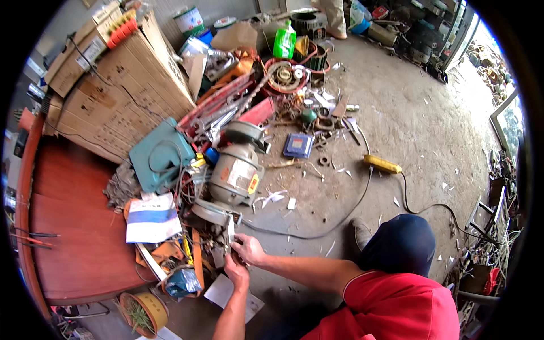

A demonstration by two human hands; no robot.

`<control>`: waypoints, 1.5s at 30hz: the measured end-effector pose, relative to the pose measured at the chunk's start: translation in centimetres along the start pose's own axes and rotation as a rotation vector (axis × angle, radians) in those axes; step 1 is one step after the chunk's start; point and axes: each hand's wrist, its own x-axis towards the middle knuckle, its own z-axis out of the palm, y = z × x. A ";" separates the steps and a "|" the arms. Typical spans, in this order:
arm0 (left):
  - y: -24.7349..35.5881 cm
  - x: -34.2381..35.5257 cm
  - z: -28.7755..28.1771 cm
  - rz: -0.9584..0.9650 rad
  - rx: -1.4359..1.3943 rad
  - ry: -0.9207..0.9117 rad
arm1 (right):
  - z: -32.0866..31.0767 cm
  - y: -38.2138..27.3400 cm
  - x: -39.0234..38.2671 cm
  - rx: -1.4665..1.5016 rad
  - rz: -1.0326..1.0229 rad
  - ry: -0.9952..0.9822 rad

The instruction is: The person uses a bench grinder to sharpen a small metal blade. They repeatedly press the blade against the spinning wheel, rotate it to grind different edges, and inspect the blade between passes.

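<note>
1. The floor (413,124) is grey, worn and dusty, with many paper scraps; bright light enters at the far right side.
2. At the left is a red-brown wooden panel (79,238), and beyond it a big cardboard box (124,93).
3. The grey bench grinder (233,174) stands in the middle-left, among crowded tools; its nearer wheel (211,212) is beside the fingertips.
4. The left hand (238,270) and the right hand (250,250) are close together there, fingers bent and nearly closed; I cannot tell which piece they hold.
5. Around the grinder are a teal case (161,153), a blue-and-white booklet (153,218) and a flat blue box (298,145).
6. A dark cable (317,234) crosses the floor to a yellow socket strip (383,164), passing near the person's shoe (361,233).
7. Farther away stand a green bottle (284,42) and another person's leg (335,17).
</note>
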 end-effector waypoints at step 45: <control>3.9 0.1 0.2 0.276 0.440 -0.164 | -2.3 1.9 -0.1 0.428 0.042 -0.180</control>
